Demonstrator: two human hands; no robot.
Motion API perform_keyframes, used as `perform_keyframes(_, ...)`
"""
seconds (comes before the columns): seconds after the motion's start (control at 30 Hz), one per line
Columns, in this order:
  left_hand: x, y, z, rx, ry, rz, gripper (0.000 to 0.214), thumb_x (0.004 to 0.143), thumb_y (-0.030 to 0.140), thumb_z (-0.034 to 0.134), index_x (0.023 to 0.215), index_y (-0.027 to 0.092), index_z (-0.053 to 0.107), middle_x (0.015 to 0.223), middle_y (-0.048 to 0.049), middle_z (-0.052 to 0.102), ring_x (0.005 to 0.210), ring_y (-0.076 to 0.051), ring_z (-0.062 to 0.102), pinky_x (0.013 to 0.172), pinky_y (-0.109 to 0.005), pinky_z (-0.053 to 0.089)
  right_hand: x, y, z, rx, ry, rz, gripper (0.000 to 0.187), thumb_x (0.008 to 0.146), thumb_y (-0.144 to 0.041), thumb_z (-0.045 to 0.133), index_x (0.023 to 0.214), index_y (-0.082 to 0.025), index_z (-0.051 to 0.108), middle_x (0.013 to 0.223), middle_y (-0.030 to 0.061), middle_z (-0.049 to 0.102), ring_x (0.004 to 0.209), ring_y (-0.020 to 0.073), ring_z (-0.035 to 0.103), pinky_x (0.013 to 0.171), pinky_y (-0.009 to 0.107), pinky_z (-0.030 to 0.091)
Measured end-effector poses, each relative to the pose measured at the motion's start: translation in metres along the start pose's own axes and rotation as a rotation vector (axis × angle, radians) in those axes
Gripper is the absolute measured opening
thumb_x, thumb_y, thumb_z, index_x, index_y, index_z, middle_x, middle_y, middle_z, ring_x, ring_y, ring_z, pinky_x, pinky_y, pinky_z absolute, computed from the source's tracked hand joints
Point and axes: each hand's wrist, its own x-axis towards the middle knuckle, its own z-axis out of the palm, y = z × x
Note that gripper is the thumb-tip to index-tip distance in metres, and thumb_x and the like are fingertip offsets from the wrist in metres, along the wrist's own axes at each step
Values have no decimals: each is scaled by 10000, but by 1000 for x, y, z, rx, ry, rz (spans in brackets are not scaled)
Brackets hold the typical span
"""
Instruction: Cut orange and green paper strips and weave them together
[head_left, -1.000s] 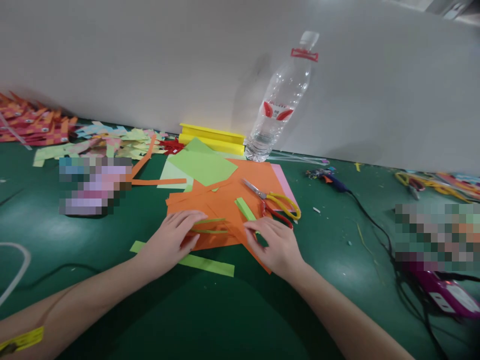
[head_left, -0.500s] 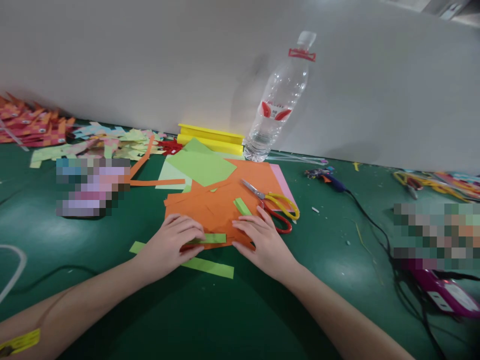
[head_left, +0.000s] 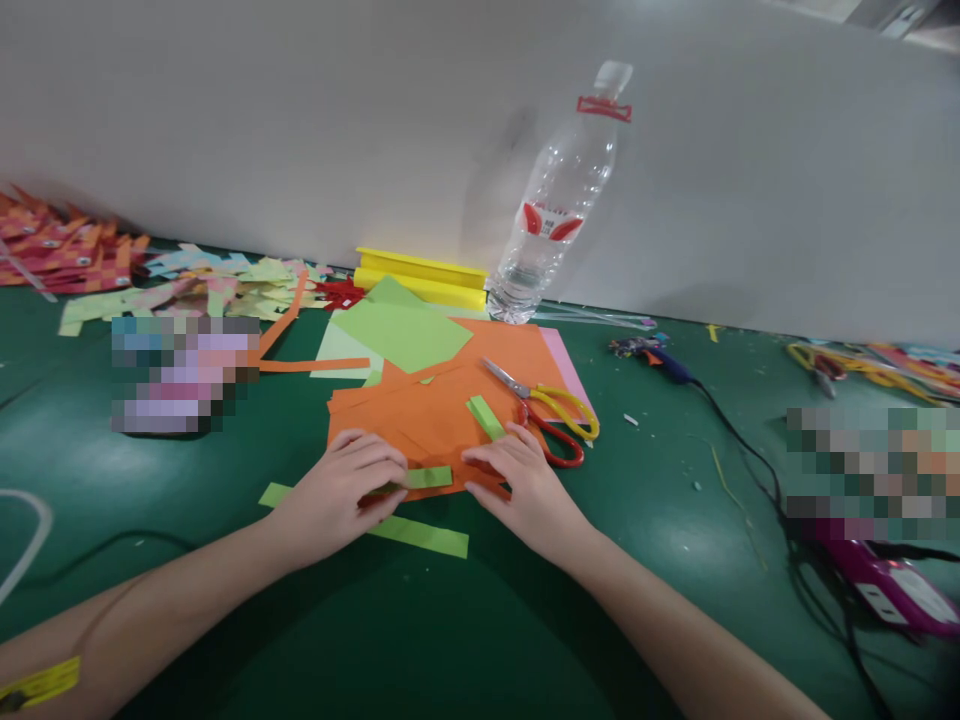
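Note:
My left hand (head_left: 352,490) is closed on a short green paper strip (head_left: 430,477), whose free end sticks out to the right. To the right of that end, my right hand (head_left: 529,485) has its thumb and fingers apart with nothing between them. Beneath both hands lie orange paper sheets (head_left: 435,425). A second green strip (head_left: 485,415) lies on the orange paper behind my right fingers. Another, longer green strip (head_left: 427,537) rests on the table under my left wrist. Scissors (head_left: 536,395) with yellow and red handles lie just beyond my right hand.
A water bottle (head_left: 555,200) stands by the wall, beside a yellow holder (head_left: 420,280). Light green paper (head_left: 405,325) lies at the back. Paper scraps (head_left: 225,285) and folded red-orange pieces (head_left: 67,245) are piled left. A cord (head_left: 739,430) and a magenta power strip (head_left: 885,580) lie right.
My right hand's fingers have drawn together slightly and bent a little more. My left hand and its green strip have hardly moved.

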Motion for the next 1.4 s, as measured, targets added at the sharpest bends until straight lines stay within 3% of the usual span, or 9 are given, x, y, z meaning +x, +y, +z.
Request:
perform_keyframes(0.47,-1,-2,1,-5,7,18,101,918,158,483,897,200,572,923,-19,636,872,-157,558,830,-327,341,0,1,1,-18,10,-17,225,825,-171,594,1044,-214,564,928,52,690,862,205,639,1037,503,348)
perform_keyframes(0.73,0,-1,1,-5,6,18,122,925,165,468,888,197,579,909,-17,638,855,-152,567,824,-322,357,-1,1,0,-49,16,-18,194,844,-179,574,1036,-201,596,905,74,683,895,224,622,922,463,464)
perform_keyframes(1.03,0,2,-2,24,4,38,111,924,160,483,904,198,585,919,-16,642,861,-150,571,841,-329,349,-1,2,1,-66,160,-59,192,872,-116,511,1016,-212,595,898,43,722,819,192,661,919,443,480)
perform_keyframes(1.23,0,3,0,62,-14,50,141,925,167,474,881,205,602,935,-14,650,892,-155,576,875,-334,334,1,0,-8,190,242,225,213,822,-127,538,1013,-218,563,876,36,709,763,170,671,712,327,556)
perform_keyframes(1.4,0,2,-1,46,-8,44,150,925,169,456,893,203,599,930,-21,650,886,-157,580,865,-335,350,6,3,-10,516,301,348,179,760,-174,598,932,-213,573,817,23,666,661,145,650,594,279,540)
